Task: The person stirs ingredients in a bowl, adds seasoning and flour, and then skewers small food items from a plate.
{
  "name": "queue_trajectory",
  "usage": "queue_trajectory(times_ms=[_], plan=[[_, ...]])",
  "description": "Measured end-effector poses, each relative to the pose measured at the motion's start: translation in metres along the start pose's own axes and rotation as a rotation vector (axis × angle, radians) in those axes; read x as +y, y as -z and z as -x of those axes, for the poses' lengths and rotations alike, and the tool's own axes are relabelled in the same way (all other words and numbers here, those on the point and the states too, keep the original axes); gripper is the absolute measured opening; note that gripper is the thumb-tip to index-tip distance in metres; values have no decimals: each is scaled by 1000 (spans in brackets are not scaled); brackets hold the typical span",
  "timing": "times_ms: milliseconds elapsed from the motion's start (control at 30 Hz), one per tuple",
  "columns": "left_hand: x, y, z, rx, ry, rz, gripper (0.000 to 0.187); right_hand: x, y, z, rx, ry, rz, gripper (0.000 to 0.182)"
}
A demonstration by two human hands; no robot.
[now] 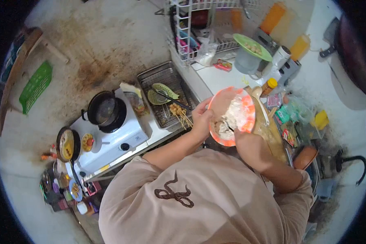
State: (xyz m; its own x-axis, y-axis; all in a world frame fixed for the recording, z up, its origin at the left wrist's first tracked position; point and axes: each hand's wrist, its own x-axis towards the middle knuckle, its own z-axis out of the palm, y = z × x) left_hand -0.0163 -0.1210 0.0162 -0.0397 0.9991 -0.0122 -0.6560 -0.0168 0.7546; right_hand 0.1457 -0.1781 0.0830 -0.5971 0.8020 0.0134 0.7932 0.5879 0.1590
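Note:
An orange-and-white bowl (251, 106) is tilted in front of my body, with pale flour-like powder (236, 112) and a wetter, lumpy patch inside. My left hand (201, 120) grips its left rim, thumb on the edge. Over the lower right of the bowl, my right hand (247, 143) is closed around a thin dark utensil (230, 129) whose tip goes into the mixture; its exact kind is hidden. To the right of the bowl, a pale wooden spoon (259, 97) lies on a wooden board (274, 140).
At left stands a white stove (110, 144) with a black pot (103, 107) and a frying pan (67, 143). A wire-racked tray (162, 73) holds skewers (179, 114) and a green strainer (162, 94). Behind the bowl are a green plate (242, 40) on a container, bottles and a dish rack (184, 32).

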Motion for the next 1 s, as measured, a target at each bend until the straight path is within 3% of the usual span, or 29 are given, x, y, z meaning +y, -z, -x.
queue_trajectory(times_ms=[167, 367, 467, 667, 867, 967, 1000], plan=[[-4, 2, -9, -1, 31, 47, 54, 14, -11, -19, 105, -164, 87, 17], [-17, 9, -18, -87, 7, 49, 53, 35, -1, -9, 135, -179, -7, 16], [-14, 6, -23, -70, 34, 171, 50, 32, -6, 6, -18, -287, -2, 13], [-19, 7, -24, 66, 44, 11, 46, 23, -18, 21, -123, -370, -513, 12], [-17, -1, -17, 29, 41, 1, 45, 15, -59, 13, -149, -409, -1058, 18], [-18, -7, -13, 20, 13, -64, 45, 15, -13, -1, -459, -863, -1646, 18], [-20, -8, -15, 12, 18, -69, 46, 19, -14, -5, -468, -960, -1811, 17]])
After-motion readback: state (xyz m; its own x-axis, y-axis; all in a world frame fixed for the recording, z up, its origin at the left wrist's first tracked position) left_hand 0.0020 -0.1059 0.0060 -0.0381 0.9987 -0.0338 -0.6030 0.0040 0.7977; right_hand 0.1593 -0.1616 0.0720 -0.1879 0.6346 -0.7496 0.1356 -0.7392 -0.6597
